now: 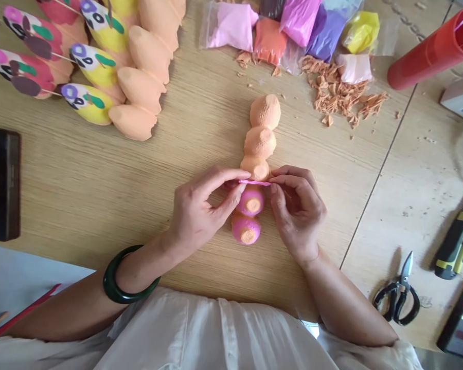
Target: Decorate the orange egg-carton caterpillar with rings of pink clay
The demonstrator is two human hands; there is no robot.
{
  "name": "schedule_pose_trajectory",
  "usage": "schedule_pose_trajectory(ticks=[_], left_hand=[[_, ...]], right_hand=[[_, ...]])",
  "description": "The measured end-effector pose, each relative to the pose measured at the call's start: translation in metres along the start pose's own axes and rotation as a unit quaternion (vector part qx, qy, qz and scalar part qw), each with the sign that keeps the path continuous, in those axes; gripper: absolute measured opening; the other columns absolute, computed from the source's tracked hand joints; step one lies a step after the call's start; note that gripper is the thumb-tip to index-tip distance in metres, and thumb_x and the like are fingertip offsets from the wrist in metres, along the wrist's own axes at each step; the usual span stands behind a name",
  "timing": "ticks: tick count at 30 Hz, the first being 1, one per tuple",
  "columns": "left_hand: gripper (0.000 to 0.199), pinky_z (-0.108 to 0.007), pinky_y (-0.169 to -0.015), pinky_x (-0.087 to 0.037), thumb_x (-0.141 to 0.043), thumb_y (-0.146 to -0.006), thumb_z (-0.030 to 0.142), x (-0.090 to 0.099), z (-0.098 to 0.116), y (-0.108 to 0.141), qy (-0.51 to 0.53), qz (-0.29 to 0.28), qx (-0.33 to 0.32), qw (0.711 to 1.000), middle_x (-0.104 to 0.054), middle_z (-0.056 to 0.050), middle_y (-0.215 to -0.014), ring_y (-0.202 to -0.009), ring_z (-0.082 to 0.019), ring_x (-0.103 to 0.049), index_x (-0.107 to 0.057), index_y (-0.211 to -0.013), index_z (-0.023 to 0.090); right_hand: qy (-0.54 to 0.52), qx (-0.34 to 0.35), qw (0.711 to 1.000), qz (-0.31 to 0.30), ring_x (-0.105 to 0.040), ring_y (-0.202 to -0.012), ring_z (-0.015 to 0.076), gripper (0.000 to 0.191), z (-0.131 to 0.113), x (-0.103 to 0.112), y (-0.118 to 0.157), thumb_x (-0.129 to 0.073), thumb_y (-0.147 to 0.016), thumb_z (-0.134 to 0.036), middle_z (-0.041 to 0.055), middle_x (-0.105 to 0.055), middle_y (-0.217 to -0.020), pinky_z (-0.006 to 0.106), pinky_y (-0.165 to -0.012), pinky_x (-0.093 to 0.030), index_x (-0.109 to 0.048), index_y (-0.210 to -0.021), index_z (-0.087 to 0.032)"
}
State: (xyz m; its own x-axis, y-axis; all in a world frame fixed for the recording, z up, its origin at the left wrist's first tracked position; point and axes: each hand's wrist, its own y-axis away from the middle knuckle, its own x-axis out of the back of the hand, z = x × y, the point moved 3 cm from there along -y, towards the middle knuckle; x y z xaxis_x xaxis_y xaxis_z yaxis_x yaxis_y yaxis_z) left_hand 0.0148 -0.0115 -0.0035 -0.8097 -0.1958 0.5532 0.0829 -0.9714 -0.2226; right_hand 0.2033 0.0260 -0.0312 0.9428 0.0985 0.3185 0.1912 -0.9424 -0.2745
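Note:
Between my two hands a thin pink strip of modelling clay [254, 182] is stretched level, one end pinched by each. My left hand [204, 200] comes in from the left, thumb and forefinger closed on its end. The other end sits in the fingers of my right hand [299, 205]. Under the strip, a row of joined peach-coloured rounded foam-like pieces [260, 141] lies on the table. The two pieces closest to me carry a pink coating [247, 221] around a bare peach tip. The farther ones are plain peach. My fingers partly hide the middle of the row.
Bags of coloured clay [270, 38] lie at the back beside peach shavings [337, 92]. Painted and plain shaped pieces [96, 61] fill the far left. A phone [2, 184] lies left; a red tube [428, 51], scissors [399, 295] and a cutter [455, 241] are right.

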Motion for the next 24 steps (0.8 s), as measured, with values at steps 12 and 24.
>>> schedule_pose_trajectory(ticks=[12, 24], left_hand=[[0.011, -0.022, -0.087, -0.067, -0.073, -0.104, 0.027, -0.003, -0.008, -0.001, 0.01, 0.005, 0.049, 0.999, -0.087, 0.001, -0.107, -0.094, -0.013, -0.082, -0.08, -0.111, 0.024], [0.006, -0.021, -0.085, -0.066, -0.073, -0.102, 0.02, -0.001, -0.011, -0.004, 0.042, 0.004, 0.046, 0.998, -0.085, 0.003, -0.101, -0.091, -0.012, -0.081, -0.077, -0.104, 0.023]], right_hand=[[0.042, 0.019, 0.999, 0.017, -0.078, -0.102, 0.0224, 0.008, 0.002, -0.002, -0.005, -0.07, -0.104, -0.018, 0.0084, -0.077, -0.112, 0.043, -0.085, -0.072, -0.076, -0.107, -0.023], [0.021, 0.024, 0.999, 0.03, -0.075, -0.111, 0.0276, 0.016, 0.004, -0.003, -0.006, -0.074, -0.102, -0.018, 0.0089, -0.073, -0.118, 0.051, -0.095, -0.072, -0.078, -0.109, -0.032]])
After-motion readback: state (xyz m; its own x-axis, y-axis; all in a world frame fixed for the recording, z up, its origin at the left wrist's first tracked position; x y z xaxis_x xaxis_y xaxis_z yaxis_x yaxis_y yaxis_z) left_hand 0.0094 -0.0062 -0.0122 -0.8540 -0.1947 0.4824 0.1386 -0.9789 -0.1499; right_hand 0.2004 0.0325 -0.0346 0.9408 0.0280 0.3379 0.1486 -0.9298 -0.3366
